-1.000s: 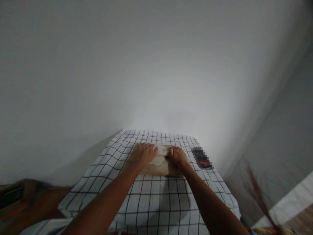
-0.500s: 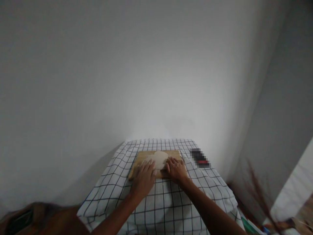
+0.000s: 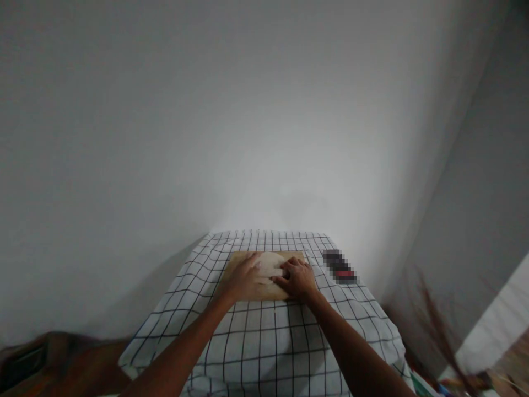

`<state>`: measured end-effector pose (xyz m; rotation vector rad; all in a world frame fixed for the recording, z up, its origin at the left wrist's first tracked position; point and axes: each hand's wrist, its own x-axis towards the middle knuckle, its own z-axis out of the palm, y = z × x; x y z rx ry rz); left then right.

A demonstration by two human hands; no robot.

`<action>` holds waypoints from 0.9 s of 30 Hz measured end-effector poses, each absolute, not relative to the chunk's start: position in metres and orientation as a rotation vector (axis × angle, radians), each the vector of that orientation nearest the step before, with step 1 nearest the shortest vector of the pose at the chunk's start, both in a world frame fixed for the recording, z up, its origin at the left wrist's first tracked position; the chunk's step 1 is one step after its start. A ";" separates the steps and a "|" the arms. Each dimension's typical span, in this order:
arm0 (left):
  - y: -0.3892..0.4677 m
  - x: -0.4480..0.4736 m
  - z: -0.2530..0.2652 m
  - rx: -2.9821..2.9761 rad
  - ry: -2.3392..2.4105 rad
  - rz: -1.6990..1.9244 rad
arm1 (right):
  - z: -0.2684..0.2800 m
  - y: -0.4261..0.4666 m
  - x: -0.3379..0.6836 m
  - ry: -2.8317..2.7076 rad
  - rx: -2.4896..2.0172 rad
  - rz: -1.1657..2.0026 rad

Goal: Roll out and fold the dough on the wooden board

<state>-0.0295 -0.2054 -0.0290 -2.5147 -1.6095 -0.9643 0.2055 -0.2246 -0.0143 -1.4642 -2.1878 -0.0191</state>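
On board (image 3: 242, 293), both hands' grip spread flat on dough (image 3: 270, 266); fingertips partly hidden, blurry.

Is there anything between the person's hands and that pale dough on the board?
Nothing visible. The left hand and right hand both rest directly on the flat dough, which lies on the wooden board.

Pixelated object (image 3: 339, 266) unreadable, dough (image 3: 269, 266) partly hidden (under hands)
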 end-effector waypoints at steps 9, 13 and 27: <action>-0.205 -0.033 -0.040 -2.437 -1.676 -1.419 | -0.026 -0.197 0.211 -1.981 -1.687 0.005; -0.212 -0.031 -0.033 -2.613 -1.639 -1.129 | -0.026 -0.191 0.211 -1.847 -1.794 0.076; -0.214 -0.036 -0.039 -2.697 -1.578 -1.075 | -0.024 -0.179 0.202 -1.715 -1.922 0.192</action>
